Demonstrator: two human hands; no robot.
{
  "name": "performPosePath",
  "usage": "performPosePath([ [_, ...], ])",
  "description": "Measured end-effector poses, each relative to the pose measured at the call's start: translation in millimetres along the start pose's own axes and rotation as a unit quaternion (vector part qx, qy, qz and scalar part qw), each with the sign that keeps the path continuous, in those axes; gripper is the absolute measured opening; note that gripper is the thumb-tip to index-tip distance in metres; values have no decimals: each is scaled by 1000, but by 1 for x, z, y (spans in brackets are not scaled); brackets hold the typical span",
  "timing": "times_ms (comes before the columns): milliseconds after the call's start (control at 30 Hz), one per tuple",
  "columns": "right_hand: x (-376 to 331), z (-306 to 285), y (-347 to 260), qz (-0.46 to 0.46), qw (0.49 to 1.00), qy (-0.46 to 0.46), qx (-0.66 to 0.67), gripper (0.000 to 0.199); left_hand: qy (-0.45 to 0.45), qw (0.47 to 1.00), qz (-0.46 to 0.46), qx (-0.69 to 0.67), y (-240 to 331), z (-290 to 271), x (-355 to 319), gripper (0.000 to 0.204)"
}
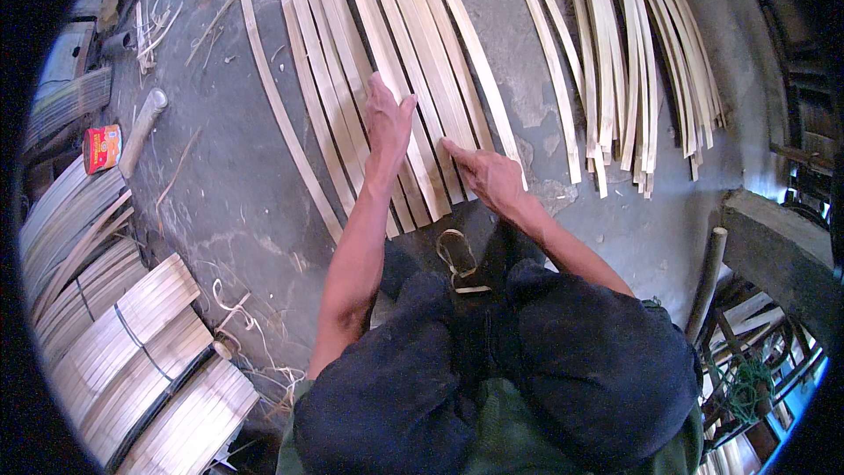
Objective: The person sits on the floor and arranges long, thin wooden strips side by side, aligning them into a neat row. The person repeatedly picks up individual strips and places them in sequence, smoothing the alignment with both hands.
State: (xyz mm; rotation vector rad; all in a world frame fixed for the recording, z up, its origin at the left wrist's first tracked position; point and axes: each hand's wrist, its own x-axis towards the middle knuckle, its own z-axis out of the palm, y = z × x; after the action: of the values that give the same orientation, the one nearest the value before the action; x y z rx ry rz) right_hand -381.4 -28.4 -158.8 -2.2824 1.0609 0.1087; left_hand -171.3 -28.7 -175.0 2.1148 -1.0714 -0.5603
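Observation:
Long, thin, pale bamboo-like strips (400,44) lie side by side on the floor in front of me, running away toward the top of the view. My left hand (389,119) rests on the middle strips, its thumb apart from the fingers and nothing visibly held. To its right and a little nearer, my right hand (492,178) touches the strips at the right of the row with its index finger stretched out. The other fingers of that hand are partly hidden. A single curved strip (280,114) lies left of the row, and a loop of thin strip (455,251) is between my feet.
A loose fan of strips (607,62) lies at the right. Tied bundles of strips (141,334) are stacked at the lower left, near a red packet (103,148) and a round stick (143,134). A concrete ledge (782,251) and a pole (706,286) stand at the right.

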Motion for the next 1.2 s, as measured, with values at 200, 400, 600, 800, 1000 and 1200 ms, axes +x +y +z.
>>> performPosePath([
  [200, -1, 3, -1, -11, 1000, 23, 3, 51, -10, 1000, -23, 5, 3, 1, 3, 66],
  [400, -3, 8, -4, -24, 998, 50, -23, 48, 25, 999, -25, 2, -15, 9, 11, 66],
  [600, -2, -4, -19, -8, 997, 31, -68, 49, 18, 1000, 14, -21, -7, 8, 11, 59],
  [800, -1, 25, -18, -193, 971, 99, -97, 56, 62, 997, 49, -9, -11, 10, 9, 50],
  [1000, -5, 39, -21, -166, 977, 101, -89, 57, 34, 999, -13, -35, -7, 3, 11, 40],
  [1200, -4, 46, -18, -160, 974, 127, -92, 52, 6, 991, -55, -122, -9, -6, 20, 33],
])
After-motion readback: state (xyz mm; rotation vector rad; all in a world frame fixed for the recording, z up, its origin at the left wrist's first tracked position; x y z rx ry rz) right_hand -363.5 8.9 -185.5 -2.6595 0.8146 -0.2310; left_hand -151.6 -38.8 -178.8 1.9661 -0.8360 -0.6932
